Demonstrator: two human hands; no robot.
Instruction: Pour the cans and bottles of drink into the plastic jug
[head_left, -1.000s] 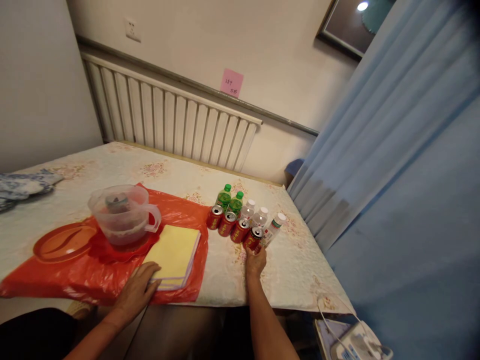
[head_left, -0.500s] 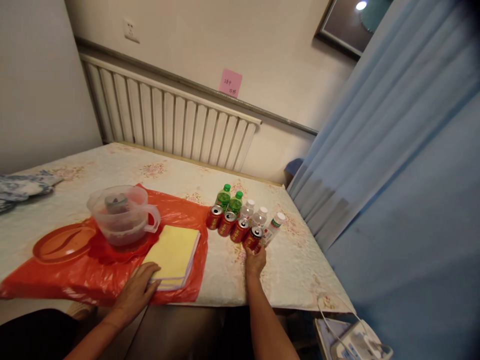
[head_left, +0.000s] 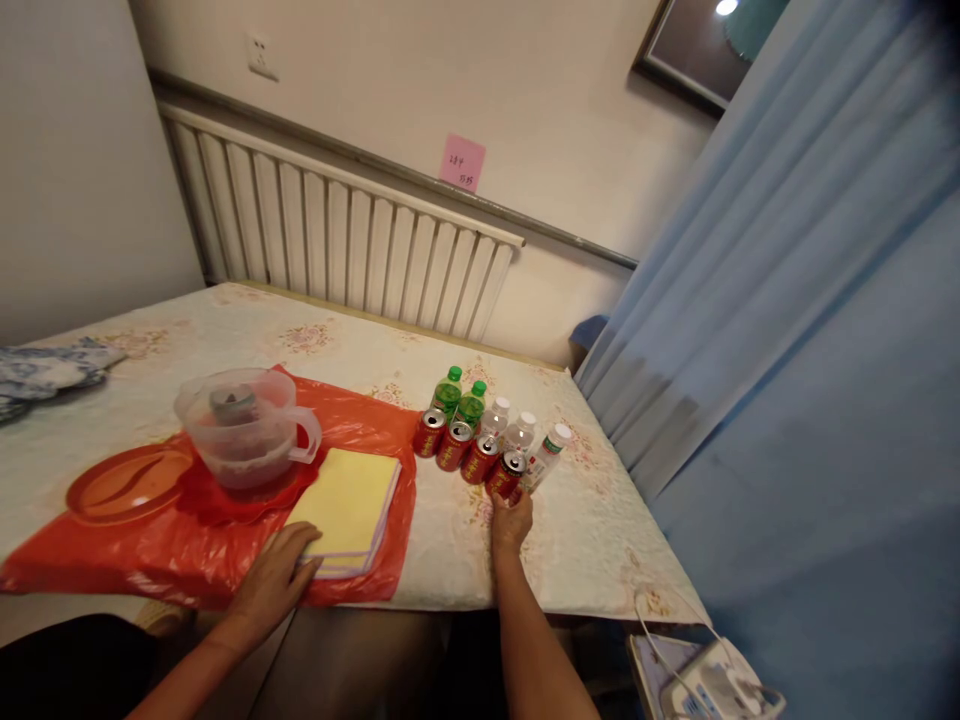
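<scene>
My right hand is closed round the lower part of a red drink can, the nearest in a slanting row. Several red cans stand in that row, one beside it being a matching can. Behind the row are two green-capped bottles and clear white-capped bottles. One more white-capped bottle leans at the right end. With fingers stretched out, my left hand rests at the left edge of folded yellow cloths, which lie on a red plastic bag.
On the bag, a clear plastic jug holding a can stands on a red scalloped dish, beside an orange lid. Patterned fabric lies far left. A blue curtain hangs right; a power strip sits below the table corner.
</scene>
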